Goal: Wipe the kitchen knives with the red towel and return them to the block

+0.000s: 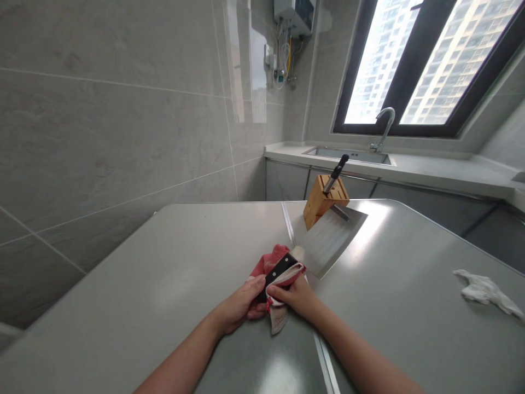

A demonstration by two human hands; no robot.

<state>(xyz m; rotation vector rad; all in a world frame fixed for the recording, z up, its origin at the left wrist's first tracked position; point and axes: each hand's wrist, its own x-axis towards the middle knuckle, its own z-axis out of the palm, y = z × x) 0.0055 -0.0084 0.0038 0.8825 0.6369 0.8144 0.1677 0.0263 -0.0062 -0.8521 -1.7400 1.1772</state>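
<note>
A cleaver (pixel 333 238) with a wide silver blade and a black riveted handle is held over the table, its blade pointing away and to the right. My left hand (pixel 245 302) grips the butt end of the handle. Wrapped around the handle near the blade is a red and white cloth (pixel 274 256), pinched by my right hand (pixel 298 294). Part of the handle is hidden under the cloth. Just behind the blade stands a wooden knife block (pixel 314 203), holding a black-handled tool (pixel 337 172). A short metal piece (pixel 340 212) shows between block and blade.
The grey table (pixel 197 246) has a metal seam running through it. A crumpled white tissue (pixel 488 290) lies at the right. Beyond are a counter with a sink (pixel 353 155), a tap (pixel 385 128) and a window. A tiled wall rises on the left.
</note>
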